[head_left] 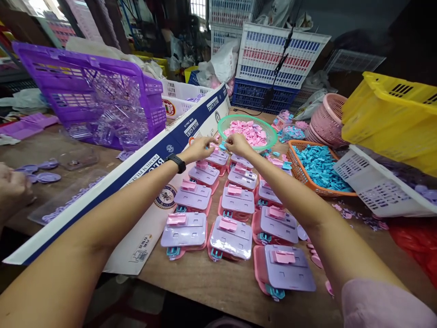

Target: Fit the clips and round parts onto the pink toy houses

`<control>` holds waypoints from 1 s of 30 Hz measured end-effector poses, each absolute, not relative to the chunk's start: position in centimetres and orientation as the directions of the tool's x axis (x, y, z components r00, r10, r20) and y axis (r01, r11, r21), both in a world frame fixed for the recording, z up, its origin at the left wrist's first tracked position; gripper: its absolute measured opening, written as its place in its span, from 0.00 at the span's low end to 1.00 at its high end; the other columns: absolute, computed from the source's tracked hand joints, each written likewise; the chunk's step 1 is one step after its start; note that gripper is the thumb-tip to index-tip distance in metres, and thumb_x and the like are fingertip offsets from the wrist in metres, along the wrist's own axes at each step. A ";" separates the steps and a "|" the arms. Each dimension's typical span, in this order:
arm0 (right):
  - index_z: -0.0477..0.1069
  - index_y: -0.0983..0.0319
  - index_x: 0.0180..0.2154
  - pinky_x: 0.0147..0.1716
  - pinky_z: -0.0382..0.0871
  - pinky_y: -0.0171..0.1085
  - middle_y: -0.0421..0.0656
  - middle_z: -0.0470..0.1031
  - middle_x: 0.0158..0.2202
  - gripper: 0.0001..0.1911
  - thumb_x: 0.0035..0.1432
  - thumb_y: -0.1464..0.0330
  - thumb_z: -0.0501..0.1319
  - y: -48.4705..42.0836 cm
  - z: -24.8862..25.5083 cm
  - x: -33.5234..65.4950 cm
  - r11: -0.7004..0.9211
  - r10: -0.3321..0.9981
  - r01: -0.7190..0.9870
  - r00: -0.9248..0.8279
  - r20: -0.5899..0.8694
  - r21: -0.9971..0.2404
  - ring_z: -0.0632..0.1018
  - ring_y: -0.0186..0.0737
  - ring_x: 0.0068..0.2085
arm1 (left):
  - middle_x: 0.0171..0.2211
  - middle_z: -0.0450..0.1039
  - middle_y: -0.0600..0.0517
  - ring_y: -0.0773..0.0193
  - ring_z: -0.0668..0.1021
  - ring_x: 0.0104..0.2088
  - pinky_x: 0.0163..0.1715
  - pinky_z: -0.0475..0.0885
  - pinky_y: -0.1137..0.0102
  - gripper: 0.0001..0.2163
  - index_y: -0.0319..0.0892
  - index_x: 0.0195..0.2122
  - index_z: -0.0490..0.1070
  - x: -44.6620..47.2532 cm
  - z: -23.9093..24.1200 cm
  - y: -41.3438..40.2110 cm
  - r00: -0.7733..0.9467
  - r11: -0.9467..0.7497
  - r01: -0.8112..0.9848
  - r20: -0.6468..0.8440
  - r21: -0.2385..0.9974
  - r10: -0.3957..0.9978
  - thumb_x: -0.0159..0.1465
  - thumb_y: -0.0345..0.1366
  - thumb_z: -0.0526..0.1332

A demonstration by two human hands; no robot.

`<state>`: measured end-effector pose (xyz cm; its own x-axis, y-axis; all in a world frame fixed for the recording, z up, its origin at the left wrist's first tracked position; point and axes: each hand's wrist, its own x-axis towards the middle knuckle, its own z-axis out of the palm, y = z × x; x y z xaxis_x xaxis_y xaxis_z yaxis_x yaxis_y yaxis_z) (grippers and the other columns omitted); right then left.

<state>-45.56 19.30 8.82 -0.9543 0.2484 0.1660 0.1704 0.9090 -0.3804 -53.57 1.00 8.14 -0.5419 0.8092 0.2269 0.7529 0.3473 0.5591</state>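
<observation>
Both my arms reach far forward over three rows of small pink plastic boxes with lilac lids (236, 201), each carrying a pink clip and a teal latch. My left hand (201, 148), a black watch on its wrist, pinches a small part over the farthest box (218, 158) of the left row. My right hand (237, 143) is closed in a pinch right beside it, the fingertips of the two hands almost touching. What they hold is too small to name. Just behind my hands stands a green bowl (227, 122) of pink clips.
An orange basket (294, 166) of teal parts sits at right, with a white crate (375, 193) and a yellow crate (389, 114) beyond. A purple crate (85, 75) of clear parts and a flattened cardboard box (150, 159) lie left. Another person's hand (12, 189) shows at far left.
</observation>
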 end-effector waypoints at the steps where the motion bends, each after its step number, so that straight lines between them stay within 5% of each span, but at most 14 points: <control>1: 0.81 0.66 0.31 0.35 0.64 0.33 0.46 0.81 0.30 0.08 0.59 0.77 0.63 19.3 8.4 -45.7 0.914 0.248 0.179 -0.957 0.150 -0.364 0.78 0.39 0.34 | 0.31 0.77 0.50 0.66 0.74 0.29 0.35 0.69 0.72 0.19 0.38 0.53 0.79 -53.7 8.1 1.3 -0.496 0.345 0.806 0.233 0.480 0.837 0.62 0.31 0.59; 9: 0.81 0.67 0.37 0.34 0.63 0.34 0.52 0.83 0.38 0.09 0.62 0.75 0.61 19.1 6.0 -46.0 0.939 0.291 0.258 -0.949 0.121 -0.227 0.79 0.43 0.38 | 0.43 0.82 0.43 0.55 0.81 0.43 0.40 0.71 0.69 0.23 0.46 0.54 0.80 -52.9 8.4 3.5 -0.479 0.478 0.871 -0.025 0.115 0.878 0.59 0.28 0.58; 14: 0.81 0.67 0.40 0.36 0.64 0.35 0.53 0.83 0.40 0.11 0.61 0.77 0.60 18.8 6.2 -46.1 0.968 0.226 0.211 -0.969 0.099 -0.139 0.79 0.46 0.41 | 0.48 0.80 0.41 0.50 0.80 0.46 0.40 0.71 0.67 0.24 0.46 0.54 0.80 -52.4 8.2 4.0 -0.483 0.486 0.868 -0.056 0.099 0.874 0.58 0.27 0.59; 23: 0.79 0.69 0.47 0.43 0.68 0.38 0.58 0.81 0.47 0.13 0.66 0.75 0.57 18.1 5.7 -45.7 0.964 0.223 0.208 -0.971 0.081 -0.167 0.80 0.53 0.48 | 0.42 0.80 0.43 0.50 0.78 0.49 0.46 0.70 0.66 0.16 0.44 0.39 0.83 -52.8 8.1 4.7 -0.570 0.556 0.738 -0.088 0.383 0.817 0.51 0.29 0.62; 26: 0.80 0.70 0.47 0.44 0.69 0.38 0.59 0.82 0.46 0.13 0.63 0.77 0.60 18.2 6.1 -45.6 0.962 0.213 0.192 -0.972 0.098 -0.192 0.81 0.53 0.48 | 0.33 0.79 0.46 0.55 0.79 0.42 0.44 0.71 0.68 0.12 0.42 0.37 0.81 -52.5 8.8 4.4 -0.623 0.534 0.607 -0.065 0.589 0.780 0.52 0.31 0.62; 30: 0.77 0.69 0.55 0.48 0.70 0.37 0.55 0.82 0.49 0.19 0.65 0.76 0.57 18.3 7.5 -43.5 0.951 0.226 0.171 -0.954 0.199 -0.258 0.81 0.47 0.49 | 0.23 0.72 0.51 0.64 0.74 0.24 0.27 0.69 0.72 0.11 0.39 0.42 0.76 -51.3 9.5 2.8 -0.703 0.351 0.267 -0.068 0.897 0.708 0.62 0.37 0.61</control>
<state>-43.52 18.32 7.50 -0.9537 0.2256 0.1988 0.1711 0.9508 -0.2581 -51.35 2.83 9.55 -0.7034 0.7076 -0.0677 0.2670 0.3513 0.8974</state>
